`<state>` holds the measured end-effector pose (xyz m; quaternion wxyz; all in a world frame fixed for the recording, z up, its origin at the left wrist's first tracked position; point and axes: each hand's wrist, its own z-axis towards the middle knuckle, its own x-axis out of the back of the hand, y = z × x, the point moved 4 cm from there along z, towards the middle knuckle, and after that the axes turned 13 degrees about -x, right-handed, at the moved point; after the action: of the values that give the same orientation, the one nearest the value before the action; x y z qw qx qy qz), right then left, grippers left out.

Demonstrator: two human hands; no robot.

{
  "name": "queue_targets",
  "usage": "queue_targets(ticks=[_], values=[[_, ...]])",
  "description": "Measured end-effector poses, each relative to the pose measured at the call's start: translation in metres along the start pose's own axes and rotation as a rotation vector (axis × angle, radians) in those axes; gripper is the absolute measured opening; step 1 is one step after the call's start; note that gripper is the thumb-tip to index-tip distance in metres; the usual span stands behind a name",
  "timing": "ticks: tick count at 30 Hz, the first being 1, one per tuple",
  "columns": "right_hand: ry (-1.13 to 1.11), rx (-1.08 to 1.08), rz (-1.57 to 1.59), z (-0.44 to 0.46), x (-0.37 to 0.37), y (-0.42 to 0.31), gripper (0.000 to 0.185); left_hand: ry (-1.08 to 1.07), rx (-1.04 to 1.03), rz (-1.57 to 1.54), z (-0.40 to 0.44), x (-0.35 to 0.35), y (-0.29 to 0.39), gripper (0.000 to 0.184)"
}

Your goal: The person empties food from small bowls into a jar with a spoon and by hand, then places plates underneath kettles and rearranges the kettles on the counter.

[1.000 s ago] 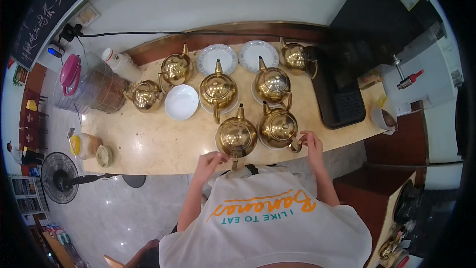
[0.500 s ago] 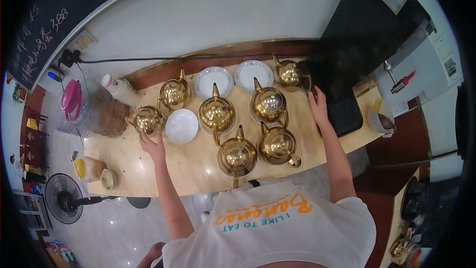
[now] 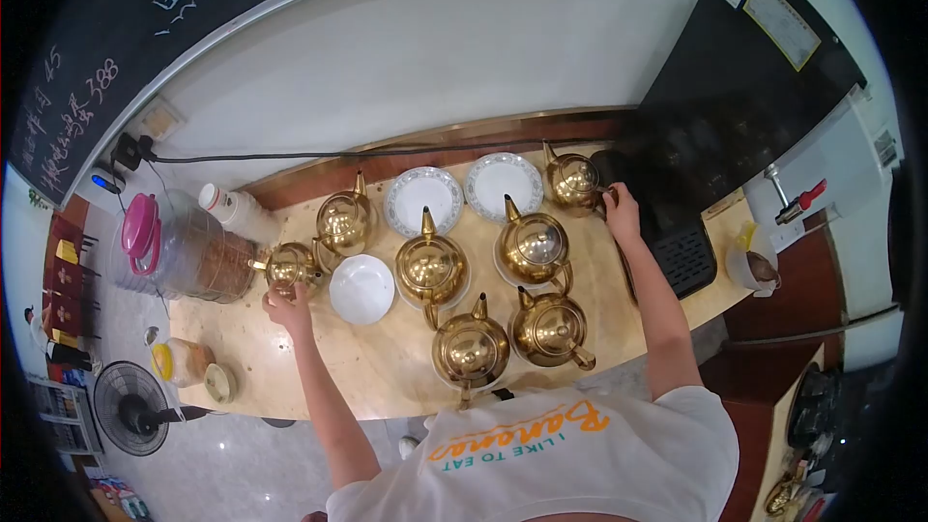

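My right hand point(image 3: 623, 215) is closed on the handle of a gold teapot point(image 3: 572, 180) at the back right of the wooden counter. At the left, my left hand point(image 3: 289, 312) has its fingers curled against the near side of a small gold teapot point(image 3: 292, 265). Just behind that one stands another gold teapot point(image 3: 344, 223). Several more gold teapots, among them a gold teapot point(image 3: 431, 269) in the middle, stand on plates between my arms. A plain white dish point(image 3: 362, 289) lies right of the small teapot.
Two patterned plates point(image 3: 423, 201) lie at the back. A big clear jar point(image 3: 208, 246) with a pink lid and a white bottle point(image 3: 237, 210) stand left. On the right are a black tray point(image 3: 691, 261), a tap with a red lever point(image 3: 804, 197) and a white container point(image 3: 751, 261).
My right hand has closed on the handle of the back right teapot. The fingers of my left hand have curled in against the small teapot. The view has tilted upward.
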<state>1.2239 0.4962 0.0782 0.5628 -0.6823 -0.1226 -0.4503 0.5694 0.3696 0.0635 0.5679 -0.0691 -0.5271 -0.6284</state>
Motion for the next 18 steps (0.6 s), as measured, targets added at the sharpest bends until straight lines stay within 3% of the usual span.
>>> queue_targets(ticks=[7,10,13,14,18], values=[[0.011,0.113,0.072,-0.008,0.009,-0.024,0.024,0.031,-0.019,-0.481,0.011,-0.022,-0.034,0.065],[-0.087,0.12,0.087,-0.01,0.002,-0.05,0.023,0.034,-0.047,-0.505,0.012,-0.018,-0.017,0.061],[-0.122,0.177,0.1,-0.005,-0.022,-0.059,0.022,0.179,-0.271,0.154,0.003,0.005,0.055,0.058],[-0.097,0.176,0.078,-0.005,-0.028,-0.064,0.023,0.194,-0.324,0.232,0.002,0.004,0.067,0.053],[-0.167,0.215,0.133,-0.005,-0.05,-0.079,0.025,-0.011,-0.516,0.095,0.002,-0.014,0.118,0.054]])
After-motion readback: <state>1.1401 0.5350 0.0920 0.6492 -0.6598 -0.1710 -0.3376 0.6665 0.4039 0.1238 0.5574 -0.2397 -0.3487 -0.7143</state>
